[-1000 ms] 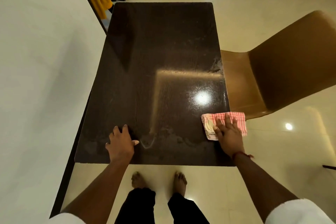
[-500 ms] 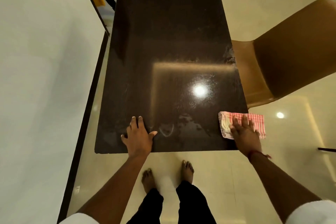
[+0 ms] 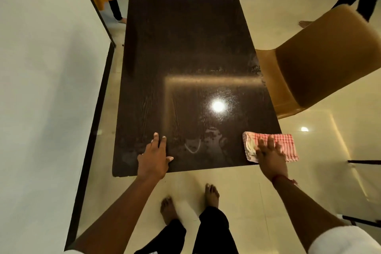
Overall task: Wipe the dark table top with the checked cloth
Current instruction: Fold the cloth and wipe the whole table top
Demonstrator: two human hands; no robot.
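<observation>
Setting: pale tiled floor [image 3: 268, 10] is seen around a dark table top [image 3: 185, 47], which is set near a white wall [image 3: 41, 68].
Right hand: the right hand [image 3: 270, 156] is laid flat on the checked cloth [image 3: 287, 140], fingers straight and slightly spread. Nothing is gripped, and the cloth is pressed under the palm.
Cloth: the folded red-and-white pad is found at the near right corner of the table top, its outer end hanging past the right edge.
Right arm: it is extended forward and slightly outward, with a red thread [image 3: 282, 179] worn at the wrist.
Left hand: the left hand [image 3: 153, 160] is rested flat on the wood close to the near edge, fingers straight, thumb held out to the side. Nothing is held, and a bracing role is judged likely.
Step in hand: a pass from the near right corner is judged to be in hand, with most of the top yet to be covered.
Good practice: the cloth would best be drawn fully onto the top so the overhang is not pulled off the edge. Flat, even pressure and overlapping strokes are advised across the dull smears [image 3: 210, 136] near the front.
Surroundings: a tan moulded chair [image 3: 321, 57] is placed at the right edge. A lamp's reflection [image 3: 218, 106] is caught on the wood, and bare feet [image 3: 211, 194] are seen below.
</observation>
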